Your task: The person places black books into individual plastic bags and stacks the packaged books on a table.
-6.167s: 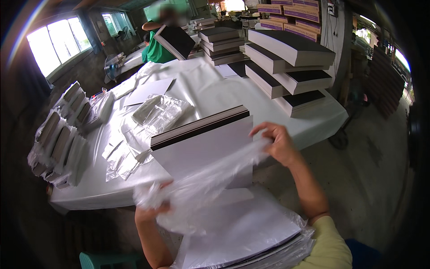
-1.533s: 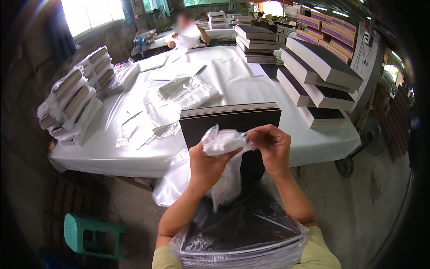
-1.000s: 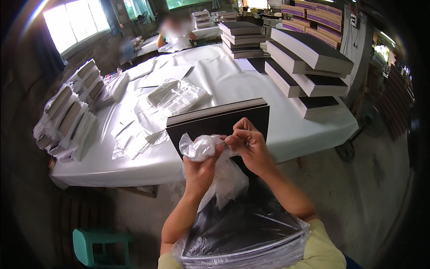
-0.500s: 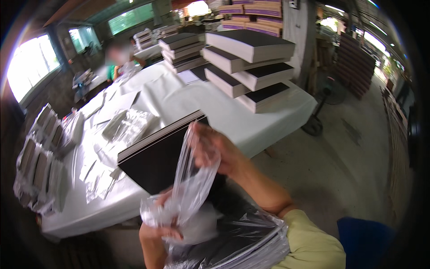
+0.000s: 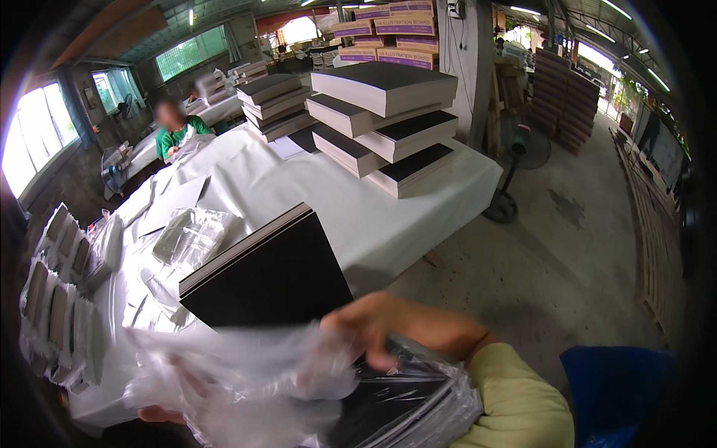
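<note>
- Far left of frame: wrapped bundles [image 5: 56, 313] stand on edge in rows along the white-covered table [image 5: 418, 216], out of the working space.
- Lower left: left hand [image 5: 160, 413] is mostly hidden behind a clear plastic bag [image 5: 239, 373]; only a bit of finger shows at the bag's lower edge, seemingly gripping it, though how far the fingers close cannot be told.
- Centre: a stack of black boards [image 5: 272, 280] sits tilted, its near end raised off the table toward the bag's mouth.
- Lower centre: right hand [image 5: 381, 328] has its fingers curled down into the bag's upper edge, pinching the film, blurred.
- Below it: a plastic-wrapped black pack [image 5: 403, 396] lies at the person's lap.
- Upper centre to right: criss-crossed board stacks [image 5: 385, 119], offset probably so each lot lifts off separately.
- Upper left: a person in green [image 5: 179, 134] works at a further table.
</note>
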### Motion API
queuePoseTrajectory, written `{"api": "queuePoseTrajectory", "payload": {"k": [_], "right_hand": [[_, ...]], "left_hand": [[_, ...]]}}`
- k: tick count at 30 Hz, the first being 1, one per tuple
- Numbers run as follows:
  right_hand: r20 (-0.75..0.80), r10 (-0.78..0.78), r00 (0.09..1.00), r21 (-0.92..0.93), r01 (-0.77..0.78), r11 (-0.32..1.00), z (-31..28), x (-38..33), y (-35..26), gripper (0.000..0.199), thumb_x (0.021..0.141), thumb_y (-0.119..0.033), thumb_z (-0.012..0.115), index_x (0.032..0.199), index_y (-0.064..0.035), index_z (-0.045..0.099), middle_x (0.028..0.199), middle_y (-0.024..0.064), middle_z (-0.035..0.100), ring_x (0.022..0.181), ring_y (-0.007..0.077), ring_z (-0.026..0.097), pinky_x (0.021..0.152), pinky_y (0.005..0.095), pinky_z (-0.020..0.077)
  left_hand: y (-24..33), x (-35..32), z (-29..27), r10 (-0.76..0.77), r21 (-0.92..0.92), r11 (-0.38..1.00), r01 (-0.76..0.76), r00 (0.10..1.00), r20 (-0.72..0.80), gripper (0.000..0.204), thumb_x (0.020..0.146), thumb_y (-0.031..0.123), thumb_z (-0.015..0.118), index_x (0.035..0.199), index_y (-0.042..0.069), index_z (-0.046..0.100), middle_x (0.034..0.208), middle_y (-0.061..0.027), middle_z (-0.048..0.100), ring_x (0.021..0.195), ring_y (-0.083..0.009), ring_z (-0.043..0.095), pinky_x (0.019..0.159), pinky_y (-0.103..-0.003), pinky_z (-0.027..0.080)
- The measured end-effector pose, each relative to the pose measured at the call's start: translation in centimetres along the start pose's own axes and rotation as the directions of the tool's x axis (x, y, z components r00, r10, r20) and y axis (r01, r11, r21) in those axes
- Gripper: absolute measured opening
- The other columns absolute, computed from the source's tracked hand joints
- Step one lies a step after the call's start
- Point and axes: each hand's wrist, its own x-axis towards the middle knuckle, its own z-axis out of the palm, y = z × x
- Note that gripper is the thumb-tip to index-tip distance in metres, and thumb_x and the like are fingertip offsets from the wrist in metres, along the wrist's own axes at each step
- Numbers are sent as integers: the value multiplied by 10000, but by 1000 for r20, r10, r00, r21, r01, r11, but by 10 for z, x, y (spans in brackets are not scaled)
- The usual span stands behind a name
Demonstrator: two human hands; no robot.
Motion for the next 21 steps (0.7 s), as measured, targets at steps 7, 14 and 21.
{"api": "queuePoseTrajectory", "payload": {"k": [7,14,21], "right_hand": [[146,-326,934,-210,351,913,2,-14,-26,393,672,-233,720,973,-30,569,947,103,584,815,222,554,739,314,435],[-285,-394,874,813,439,384,6,-8,-48,411,835,-336,474,1148,-71,447,938,83,566,754,181,556,672,341,458],[-344,-560,753,914,405,-18,5,3,-38,875,724,-688,383,1354,-129,146,860,152,532,557,191,497,525,325,421]], "left_hand": [[5,-10,-14,-15,21,1000,17,996,-89,587,577,61,708,1092,23,430,800,-52,544,688,-133,532,592,-238,406],[-2,-6,-15,-38,38,998,42,995,-93,545,565,32,700,1057,14,466,807,-67,553,710,-157,541,620,-255,416],[-5,-12,-25,-75,32,996,80,987,-141,506,552,2,691,1022,5,503,815,-83,562,733,-181,551,648,-272,425]]}}
